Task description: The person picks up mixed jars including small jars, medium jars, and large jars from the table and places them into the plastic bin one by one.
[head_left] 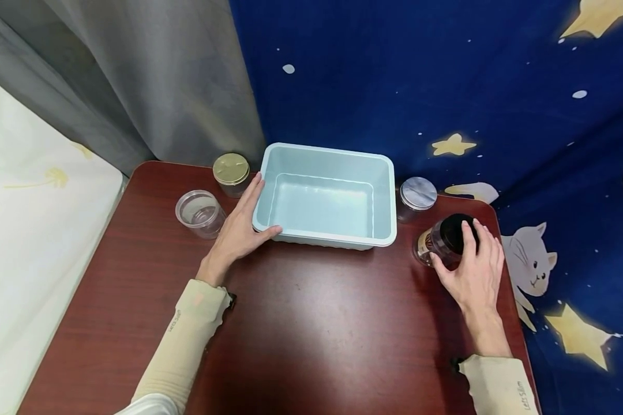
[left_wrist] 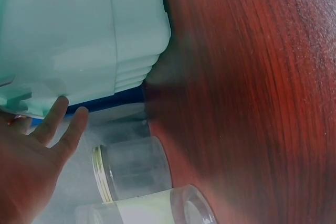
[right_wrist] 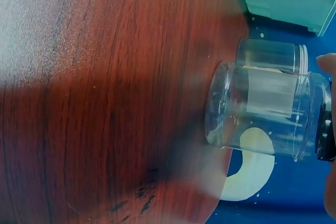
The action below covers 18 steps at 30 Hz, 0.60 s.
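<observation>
- A light-blue plastic bin [head_left: 322, 207] sits towards the far side of a dark red wooden table [head_left: 316, 317], with two jars to its left and two to its right.
- The left hand [head_left: 241, 227] lies against the bin's near left corner, fingers extended along the side and thumb over the front rim; it touches without clenching.
- The right hand [head_left: 475, 268] grasps a clear, labelled jar with a black lid [head_left: 441, 242], fingers over the top and thumb at its side. The jar stands upright near the table's right edge.
- Just behind that jar is a silver-lidded jar [head_left: 416, 196], close to the bin's right wall.
- Left of the bin, a gold-lidded jar [head_left: 232, 172] stands behind a clear jar that appears lidless [head_left: 199, 213], the latter just beside the left hand.
- Possible trouble: since the hold is high, a loose lid could twist or come away, dropping the jar; how tightly it is fastened cannot be told.
- A sideways swing could knock the silver-lidded jar; an outward nudge could send the held one over the edge.
- Pulling the left hand back carelessly might tip the lidless jar; pushing could slide the bin.
</observation>
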Motion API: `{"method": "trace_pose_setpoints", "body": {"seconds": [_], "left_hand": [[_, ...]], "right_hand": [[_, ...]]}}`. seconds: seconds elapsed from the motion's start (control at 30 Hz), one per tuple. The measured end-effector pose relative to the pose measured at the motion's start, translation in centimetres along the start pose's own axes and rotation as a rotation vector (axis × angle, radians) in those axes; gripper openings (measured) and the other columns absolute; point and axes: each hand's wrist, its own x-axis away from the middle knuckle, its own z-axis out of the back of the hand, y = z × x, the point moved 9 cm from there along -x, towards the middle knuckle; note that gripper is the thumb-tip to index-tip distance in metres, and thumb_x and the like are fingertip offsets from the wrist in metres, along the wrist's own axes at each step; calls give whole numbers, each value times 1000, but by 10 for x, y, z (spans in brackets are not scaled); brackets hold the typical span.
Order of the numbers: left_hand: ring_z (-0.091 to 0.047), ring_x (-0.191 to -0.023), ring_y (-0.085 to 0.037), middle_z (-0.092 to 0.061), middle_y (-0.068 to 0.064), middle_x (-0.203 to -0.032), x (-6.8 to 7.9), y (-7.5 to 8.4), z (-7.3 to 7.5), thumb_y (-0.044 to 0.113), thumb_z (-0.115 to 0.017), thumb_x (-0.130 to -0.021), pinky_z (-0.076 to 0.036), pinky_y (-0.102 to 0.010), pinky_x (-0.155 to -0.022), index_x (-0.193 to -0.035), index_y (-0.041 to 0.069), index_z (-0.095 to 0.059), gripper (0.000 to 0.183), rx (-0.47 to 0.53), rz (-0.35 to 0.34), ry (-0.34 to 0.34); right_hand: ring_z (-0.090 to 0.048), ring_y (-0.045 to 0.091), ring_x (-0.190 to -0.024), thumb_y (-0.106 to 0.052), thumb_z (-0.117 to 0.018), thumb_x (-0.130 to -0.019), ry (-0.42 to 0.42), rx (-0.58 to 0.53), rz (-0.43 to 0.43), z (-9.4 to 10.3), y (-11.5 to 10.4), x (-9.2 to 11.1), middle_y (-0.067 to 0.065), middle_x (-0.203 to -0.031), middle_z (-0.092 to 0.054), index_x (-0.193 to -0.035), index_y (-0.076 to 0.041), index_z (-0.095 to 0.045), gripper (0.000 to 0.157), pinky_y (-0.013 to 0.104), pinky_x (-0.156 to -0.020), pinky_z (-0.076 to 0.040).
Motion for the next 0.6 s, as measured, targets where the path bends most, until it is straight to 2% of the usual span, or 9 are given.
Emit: {"method": "trace_pose_setpoints", "body": {"seconds": [0.2,0.37,0.6], "left_hand": [[-22,-148,-15,-7,9,-166,-1,0,1,54,-80,-77,-36,-51,-107,-160,22,-16,109,3,6,-6],[-23,-148,-17,-5,12,-166,-4,0,1,54,-80,-76,-36,-51,-107,-161,22,-14,112,-3,7,-24],[-36,-140,-23,-5,14,-165,-8,-1,2,57,-80,-74,-43,-50,-100,-160,18,-19,113,-15,10,-42]], "right_hand": [[-39,47,-132,-50,-68,-75,17,19,1,1,4,-2,20,-150,-42,-147,-8,-46,86,61,-109,-26],[-43,49,-126,-50,-70,-74,9,18,-22,0,7,-5,19,-151,-41,-148,-10,-44,88,62,-104,-31],[-45,50,-124,-48,-71,-74,-18,3,-54,-6,12,-4,17,-153,-40,-149,-10,-43,89,62,-101,-33]]}}
